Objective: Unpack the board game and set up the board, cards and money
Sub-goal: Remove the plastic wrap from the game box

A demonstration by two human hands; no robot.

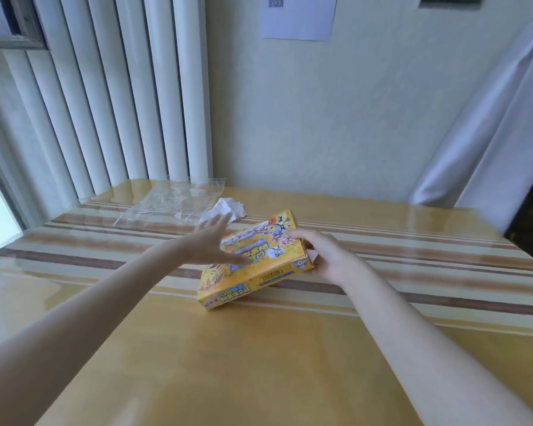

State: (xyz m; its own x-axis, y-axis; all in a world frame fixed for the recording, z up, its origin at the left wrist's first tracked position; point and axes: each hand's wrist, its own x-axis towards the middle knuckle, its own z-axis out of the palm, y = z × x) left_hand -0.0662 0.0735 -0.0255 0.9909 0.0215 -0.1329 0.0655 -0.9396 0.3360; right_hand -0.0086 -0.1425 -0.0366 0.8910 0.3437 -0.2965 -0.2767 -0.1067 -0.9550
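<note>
The right hand (326,256) is gripping the right end of the flat yellow cardboard game box (253,262), tipping it up off the glossy striped desk (259,364), probably to free the lid, while the flat, released left hand (210,241) is steadying its top.

Left hand (208,244) blurred

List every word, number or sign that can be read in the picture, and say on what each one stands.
None can be read.
Yellow game box: colourful print on lid and side, too blurred to read.
Paper sheet on the wall: a square code pattern at its top, no legible text.
</note>
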